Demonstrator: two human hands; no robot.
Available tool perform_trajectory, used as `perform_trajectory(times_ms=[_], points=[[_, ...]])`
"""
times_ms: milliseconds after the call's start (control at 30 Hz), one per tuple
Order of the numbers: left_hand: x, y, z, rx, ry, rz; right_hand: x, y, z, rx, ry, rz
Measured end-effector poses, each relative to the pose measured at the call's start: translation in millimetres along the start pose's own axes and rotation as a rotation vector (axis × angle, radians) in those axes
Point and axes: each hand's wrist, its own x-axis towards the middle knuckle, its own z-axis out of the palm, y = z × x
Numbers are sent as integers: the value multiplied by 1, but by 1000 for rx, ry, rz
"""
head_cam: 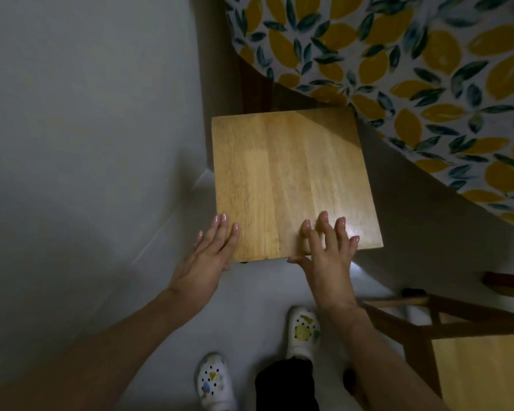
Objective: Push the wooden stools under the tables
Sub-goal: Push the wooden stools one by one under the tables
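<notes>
Two white clogs (304, 332) with coloured charms on pale grey floor (72, 143), one ahead of the other. Black trouser leg (285, 384) above the right clog. Lemon-and-leaf patterned cloth (413, 69) at upper right. Plain pale wall (72, 54) at left.

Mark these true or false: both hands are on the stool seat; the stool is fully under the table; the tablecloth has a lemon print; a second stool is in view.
1. Both hands are on the stool seat: true; left hand at its near left corner, right hand at its near edge.
2. Stool fully under the table: false; only its far right corner reaches the lemon-print tablecloth.
3. Lemon print: true.
4. Second stool in view: true, lower right.
</notes>
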Motion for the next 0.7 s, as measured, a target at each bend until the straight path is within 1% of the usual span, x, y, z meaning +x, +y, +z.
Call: perform_trajectory(times_ms=[67,167,233,333,433,500,600,700], points=[[27,3,-9,-36,4,-12,25,8,-9,17,18,8],[70,5,-20,-41,-33,-47,63,21,-28,24,31,-10],[98,6,-29,-25,-58,-69,90,32,-36,27,11,-19],[136,8,-41,33,-87,-80,129,47,-52,-37,0,-41],[167,16,-51,72,-101,-101,160,62,-72,-8,-61,-56],[178,24,-51,75,-106,-114,172,70,-84,15,-78,-49],[178,35,-53,91,-131,-148,176,76,-88,-16,-108,-51],[173,42,-64,106,-201,-186,173,75,-89,-27,-119,-71]])
